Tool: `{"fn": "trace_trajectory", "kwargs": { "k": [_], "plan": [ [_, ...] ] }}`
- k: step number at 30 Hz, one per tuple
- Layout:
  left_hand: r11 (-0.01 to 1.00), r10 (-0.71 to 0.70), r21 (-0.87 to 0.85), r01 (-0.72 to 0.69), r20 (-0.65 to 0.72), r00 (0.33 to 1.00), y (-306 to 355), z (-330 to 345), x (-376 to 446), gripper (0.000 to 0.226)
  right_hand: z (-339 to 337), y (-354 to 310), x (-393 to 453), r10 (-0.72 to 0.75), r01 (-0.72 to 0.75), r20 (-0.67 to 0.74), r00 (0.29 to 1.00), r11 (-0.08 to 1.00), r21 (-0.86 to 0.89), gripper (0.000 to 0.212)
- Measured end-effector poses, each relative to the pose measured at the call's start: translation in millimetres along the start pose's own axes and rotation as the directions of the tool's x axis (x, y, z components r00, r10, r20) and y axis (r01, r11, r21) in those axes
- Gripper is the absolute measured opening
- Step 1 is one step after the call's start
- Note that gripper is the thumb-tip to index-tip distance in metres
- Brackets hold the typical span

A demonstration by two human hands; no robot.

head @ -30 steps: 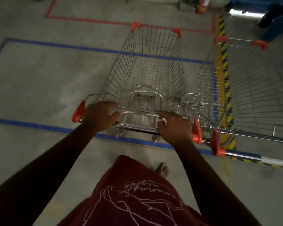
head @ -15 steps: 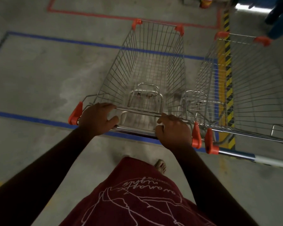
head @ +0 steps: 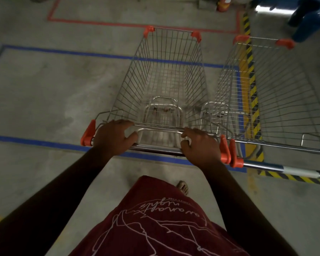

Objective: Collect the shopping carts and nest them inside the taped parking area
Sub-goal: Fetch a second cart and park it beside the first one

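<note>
While both hands work the handle, entries for the single head view run as follows.

Head view, held cart: wire shopping cart [head: 166, 80] with orange corner caps, its basket over the floor inside the blue tape rectangle [head: 103, 56], its handle bar [head: 155, 147] above the near blue line.
Left hand: left hand [head: 112, 138] lies over the handle near the orange end cap, fingers reaching forward onto the basket rim, thumb curled under the bar; grip reads as loosening.
Right hand: right hand [head: 201, 146] wraps the bar beside the right end cap, fingers curled round it.
Neighbouring cart: second cart [head: 266, 93] stands just to the right, its handle end cap beside the held cart's cap, over the yellow-black hazard stripe [head: 248, 71].
Change since a second ago: held cart has rolled forward and closer to the second cart; the caps, formerly apart, now sit side by side.
Meaning for task: cart judged parked within the tape, side by side and not nested; nesting remains.
Other markings: red tape outline [head: 118, 24] beyond.
</note>
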State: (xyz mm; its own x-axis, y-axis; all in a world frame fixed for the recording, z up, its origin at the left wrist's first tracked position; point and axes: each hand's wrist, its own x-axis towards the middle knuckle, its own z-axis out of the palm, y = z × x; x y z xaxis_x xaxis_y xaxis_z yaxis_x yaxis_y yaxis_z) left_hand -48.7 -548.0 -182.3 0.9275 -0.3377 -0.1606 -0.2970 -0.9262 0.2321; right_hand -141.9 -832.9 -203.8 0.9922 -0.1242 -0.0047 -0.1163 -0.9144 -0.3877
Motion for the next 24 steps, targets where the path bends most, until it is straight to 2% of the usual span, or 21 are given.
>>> {"fn": "trace_trajectory", "kwargs": {
  "k": [10,24],
  "plan": [
    [1.000,0.015,-0.002,-0.015,0.006,1.000,12,3,-5,0.068,-3,6,-8,0.012,-0.013,-0.021,1.000,0.999,-0.039,0.019],
    [1.000,0.019,0.012,-0.019,-0.035,0.999,15,4,-5,0.060,-3,1,-9,0.047,-0.047,-0.005,0.999,0.999,-0.014,0.019]
  ]
}}
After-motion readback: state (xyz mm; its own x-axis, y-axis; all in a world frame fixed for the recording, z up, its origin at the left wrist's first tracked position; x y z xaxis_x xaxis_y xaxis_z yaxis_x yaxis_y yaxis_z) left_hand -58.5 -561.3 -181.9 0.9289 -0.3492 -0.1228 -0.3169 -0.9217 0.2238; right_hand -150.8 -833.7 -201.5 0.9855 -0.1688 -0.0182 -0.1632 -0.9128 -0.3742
